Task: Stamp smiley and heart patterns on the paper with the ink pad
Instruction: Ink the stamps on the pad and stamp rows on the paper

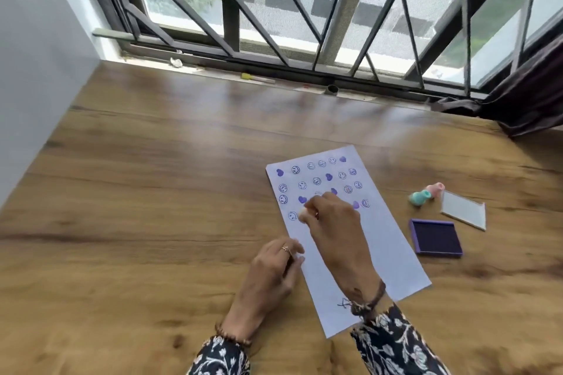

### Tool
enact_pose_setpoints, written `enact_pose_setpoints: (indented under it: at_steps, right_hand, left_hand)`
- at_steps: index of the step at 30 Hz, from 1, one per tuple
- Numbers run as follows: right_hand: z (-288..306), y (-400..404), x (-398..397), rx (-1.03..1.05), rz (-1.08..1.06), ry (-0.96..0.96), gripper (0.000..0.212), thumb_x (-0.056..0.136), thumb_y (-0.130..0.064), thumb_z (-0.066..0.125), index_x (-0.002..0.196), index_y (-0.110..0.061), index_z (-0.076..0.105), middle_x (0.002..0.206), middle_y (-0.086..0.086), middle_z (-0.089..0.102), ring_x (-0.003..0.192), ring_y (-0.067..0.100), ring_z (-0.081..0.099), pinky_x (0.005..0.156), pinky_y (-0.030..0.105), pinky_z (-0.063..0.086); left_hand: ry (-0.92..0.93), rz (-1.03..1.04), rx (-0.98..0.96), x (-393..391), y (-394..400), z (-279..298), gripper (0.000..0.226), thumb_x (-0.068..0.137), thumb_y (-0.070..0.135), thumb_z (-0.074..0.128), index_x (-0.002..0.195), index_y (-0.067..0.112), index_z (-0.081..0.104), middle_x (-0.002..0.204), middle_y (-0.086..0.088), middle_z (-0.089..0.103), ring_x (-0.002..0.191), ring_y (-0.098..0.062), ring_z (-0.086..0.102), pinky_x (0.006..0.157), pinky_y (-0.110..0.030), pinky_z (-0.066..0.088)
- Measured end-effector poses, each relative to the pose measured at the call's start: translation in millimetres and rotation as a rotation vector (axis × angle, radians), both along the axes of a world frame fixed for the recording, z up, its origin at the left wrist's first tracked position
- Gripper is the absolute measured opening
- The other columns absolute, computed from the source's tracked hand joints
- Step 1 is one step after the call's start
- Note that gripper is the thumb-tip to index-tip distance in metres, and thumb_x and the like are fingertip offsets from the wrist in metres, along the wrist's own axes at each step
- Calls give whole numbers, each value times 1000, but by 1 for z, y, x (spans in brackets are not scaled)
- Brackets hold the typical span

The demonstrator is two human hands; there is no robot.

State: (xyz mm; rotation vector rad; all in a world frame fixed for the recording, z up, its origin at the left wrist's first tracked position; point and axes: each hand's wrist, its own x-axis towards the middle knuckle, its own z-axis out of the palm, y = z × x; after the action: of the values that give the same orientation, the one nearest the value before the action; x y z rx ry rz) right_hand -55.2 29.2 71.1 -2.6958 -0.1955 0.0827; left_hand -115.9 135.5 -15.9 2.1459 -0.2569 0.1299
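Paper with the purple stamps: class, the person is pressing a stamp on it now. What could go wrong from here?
The right hand reaches across prints on the paper, so wet ink might smear. The left hand holds only the paper's left edge; it could twist. The open ink pad may dry.

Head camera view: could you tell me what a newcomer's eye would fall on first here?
First, the white paper at the centre of the wooden table, its upper half covered in purple smileys and hearts. The right hand presses a pale stamp near the sheet's left edge while the left hand steadies it. The open purple ink pad lies to its right.
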Motion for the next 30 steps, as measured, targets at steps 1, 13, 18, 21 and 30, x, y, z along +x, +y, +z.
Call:
enact_pose_setpoints:
  at_steps: [1,13,18,21,30]
  right_hand:
    - [-11,2,-1,-22,7,71,15,88,-13,51,86,-5,64,91,11,63,85,28,60,74,34,40]
    - [-45,-1,-5,-37,34,43,7,86,-10,52,82,-8,57,88,9,59,79,28,58,60,25,24]
    - [-37,-12,-3,265,-144,158,10,78,-16,66,87,-13,70,82,2,68,79,17,63,75,28,47]
    - [-29,-25,-12,701,-400,207,8,70,-21,76,78,-22,73,71,-5,73,66,8,67,69,15,52]
    - [-9,-40,-38,1074,-344,413,14,76,-9,71,90,-11,74,84,11,73,77,12,68,69,17,55]
  left_hand:
    - [4,2,0,0,0,0,14,82,4,64,93,11,61,96,-3,66,93,-17,60,83,-17,41]
    - [23,13,-39,-1,2,-1,23,83,6,63,105,11,60,105,-2,67,97,-14,60,86,-15,40]
    - [47,72,-139,-3,4,4,29,83,10,66,109,18,56,94,4,66,84,1,56,76,-10,43]
    - [90,146,-248,-2,7,7,37,81,9,68,110,27,53,80,-2,66,70,-9,59,70,-24,49]
    - [265,195,-719,8,8,17,50,60,17,80,94,36,48,100,-5,62,91,-17,68,77,-22,55]
